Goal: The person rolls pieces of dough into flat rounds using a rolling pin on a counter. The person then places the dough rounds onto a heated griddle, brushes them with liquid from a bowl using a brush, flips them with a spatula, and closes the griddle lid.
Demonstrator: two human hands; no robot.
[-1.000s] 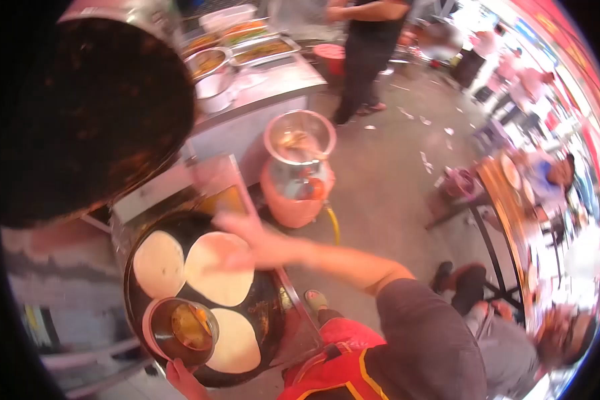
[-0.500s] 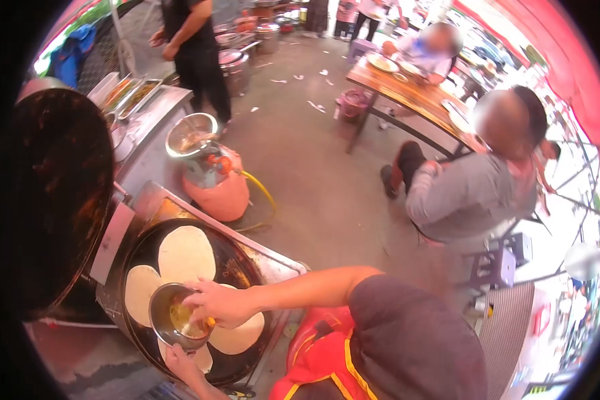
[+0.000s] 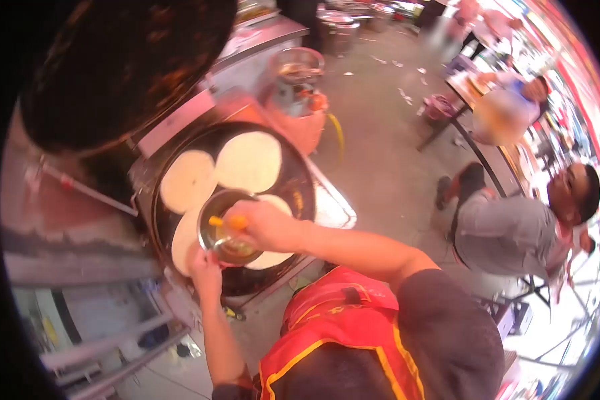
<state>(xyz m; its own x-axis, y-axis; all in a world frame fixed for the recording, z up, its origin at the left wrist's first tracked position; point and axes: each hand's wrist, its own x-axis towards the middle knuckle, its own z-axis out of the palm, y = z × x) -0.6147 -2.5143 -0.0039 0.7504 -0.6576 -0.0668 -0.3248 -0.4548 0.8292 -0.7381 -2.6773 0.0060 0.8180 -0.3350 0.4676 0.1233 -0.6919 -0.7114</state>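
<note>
A metal bowl point(image 3: 210, 233) with yellowish liquid is held over a round black griddle point(image 3: 300, 173). My left hand point(image 3: 205, 263) grips the bowl's near rim. Over the bowl's right side, my right hand point(image 3: 257, 223) is closed around something yellow-orange point(image 3: 215, 221) whose end sticks out to the left. Several pale flatbreads lie on the griddle: one point(image 3: 249, 161) at the top, another point(image 3: 188, 181) at upper left, and others partly hidden by the bowl and my hands.
A big blackened lid point(image 3: 133, 67) stands raised behind the griddle. Beyond it are a gas cylinder point(image 3: 300, 130) with a bowl point(image 3: 299, 65) on top and a yellow hose point(image 3: 338, 133). To the right, a person in grey point(image 3: 507, 230) and another person sit near a wooden table point(image 3: 470, 91).
My right hand, earlier stretched over a flatbread and then reaching into the bowl, is now closed on the yellow-orange thing. The head view has shifted, moving the griddle and surroundings in the picture.
</note>
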